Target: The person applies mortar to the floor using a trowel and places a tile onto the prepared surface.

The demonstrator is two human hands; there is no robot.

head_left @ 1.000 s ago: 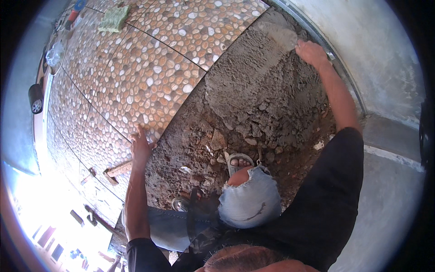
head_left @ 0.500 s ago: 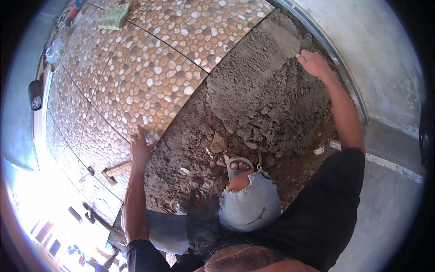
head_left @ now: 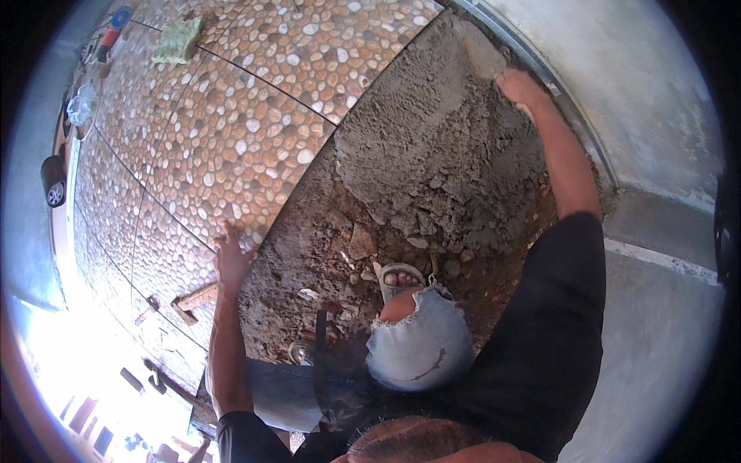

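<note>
The right hand point(head_left: 521, 89) is stretched far out, fingers curled together and pressed into the grey mortar bed point(head_left: 440, 162), right at its far edge beside the metal track point(head_left: 540, 65). Whether it grips a tool there cannot be told. The left hand point(head_left: 230, 258) is spread flat, fingers splayed, planted on the edge of the pebble-pattern tiles point(head_left: 231, 139) where they meet the mortar. One wooden-handled hammer point(head_left: 194, 299) lies just beyond that hand on the tiles. One green sponge point(head_left: 177, 42) sits well away, far up the tiled floor. Between both hands, one sandalled foot point(head_left: 400, 279) rests on the rubble beside a frayed denim knee point(head_left: 421, 343).
</note>
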